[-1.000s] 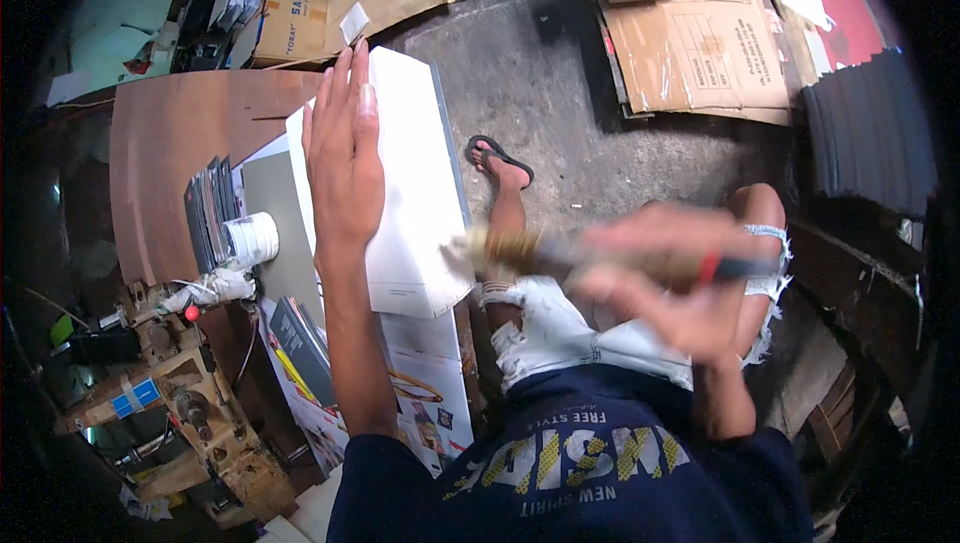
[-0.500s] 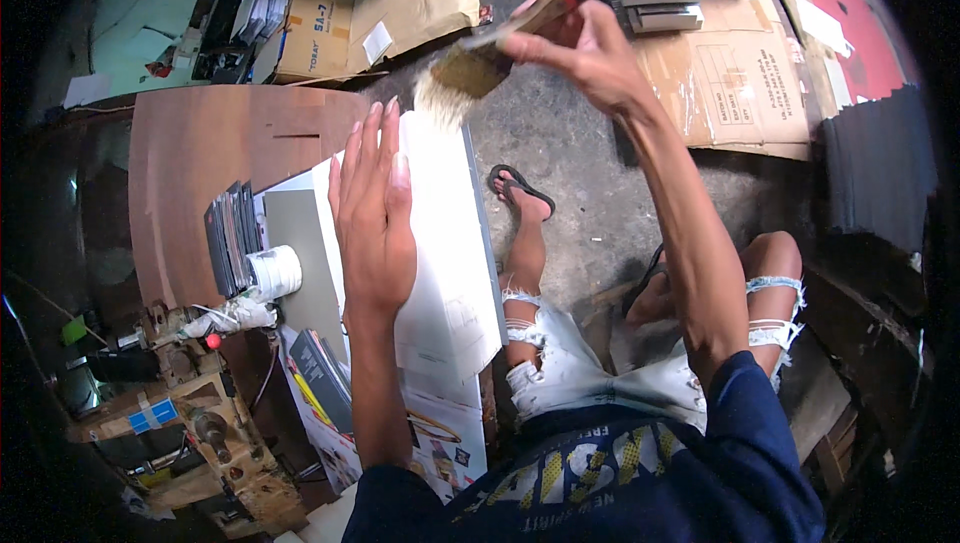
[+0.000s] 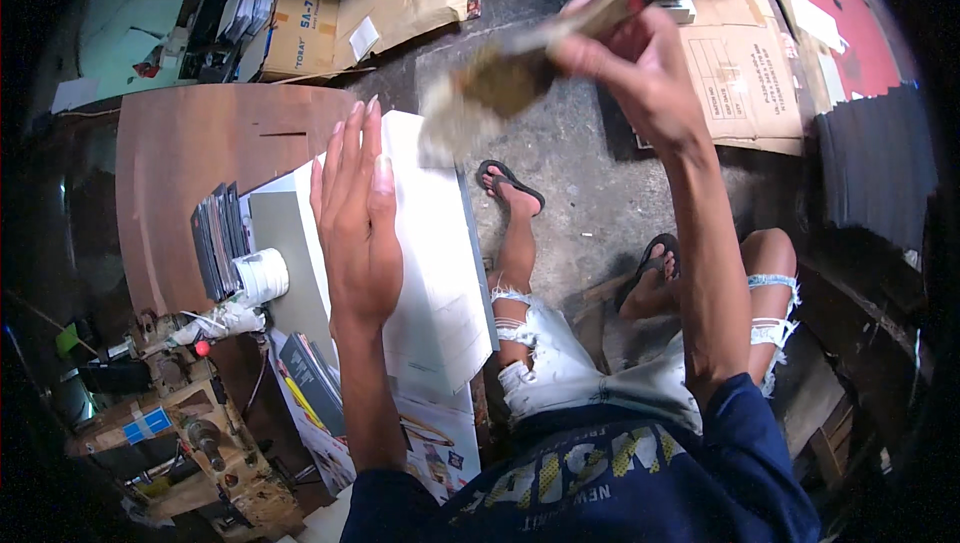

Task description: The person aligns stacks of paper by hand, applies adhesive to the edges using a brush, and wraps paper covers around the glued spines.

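My left hand lies flat with its fingers stretched out on a thick white block of paper sheets. A wide flat brush with pale bristles and a dark handle is gripped in my right hand. Its bristles, blurred by motion, are over the far right edge of the paper, right of my left fingertips; whether they touch it I cannot tell. Under the paper is a grey board, partly hidden.
Left of the paper stand a white tub and a row of dark booklets on a brown wooden board. A worn machine is at the lower left. Cardboard boxes lie at the back, and a flattened carton at the right.
My right hand has swung the brush to the right and slightly nearer me, and the brush is now blurred. My left hand stays flat on the paper; the whole view has shifted slightly.
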`<state>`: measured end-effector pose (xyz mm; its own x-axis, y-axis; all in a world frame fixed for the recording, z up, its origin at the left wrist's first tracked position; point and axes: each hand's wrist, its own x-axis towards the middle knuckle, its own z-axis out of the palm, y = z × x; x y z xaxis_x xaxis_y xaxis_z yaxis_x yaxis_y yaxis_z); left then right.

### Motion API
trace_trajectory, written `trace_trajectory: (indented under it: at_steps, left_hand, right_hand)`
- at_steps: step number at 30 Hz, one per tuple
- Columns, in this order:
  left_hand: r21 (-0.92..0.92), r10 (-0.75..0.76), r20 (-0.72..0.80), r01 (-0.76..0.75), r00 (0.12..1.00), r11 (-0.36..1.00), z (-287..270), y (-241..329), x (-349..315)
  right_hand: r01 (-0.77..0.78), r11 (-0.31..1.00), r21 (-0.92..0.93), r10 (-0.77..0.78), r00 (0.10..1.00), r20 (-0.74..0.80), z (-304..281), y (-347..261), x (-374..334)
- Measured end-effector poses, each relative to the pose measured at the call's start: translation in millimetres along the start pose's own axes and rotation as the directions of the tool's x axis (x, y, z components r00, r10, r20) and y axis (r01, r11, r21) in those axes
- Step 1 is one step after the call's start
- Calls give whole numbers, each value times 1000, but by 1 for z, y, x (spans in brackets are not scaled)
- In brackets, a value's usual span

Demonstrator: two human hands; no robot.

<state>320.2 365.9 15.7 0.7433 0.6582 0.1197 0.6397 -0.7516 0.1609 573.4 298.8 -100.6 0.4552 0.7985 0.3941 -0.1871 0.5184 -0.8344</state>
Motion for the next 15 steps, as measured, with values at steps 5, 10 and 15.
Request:
trace_trajectory:
  at_steps: [5,10,15]
  left_hand:
    - [-32,-9,-2,9,1000,999,0,-4,-1]
    - [-33,16,-6,-16,1000,999,4,-2,2]
    - [-11,4,-16,-5,1000,1000,2,-10,-6]
  right_hand:
    - [39,991,-130,-68,970,-233,44,17,12]
    - [-166,980,-113,75,826,-558,27,-51,-31]
    - [-253,895,-368,58,882,-467,84,-45,-48]
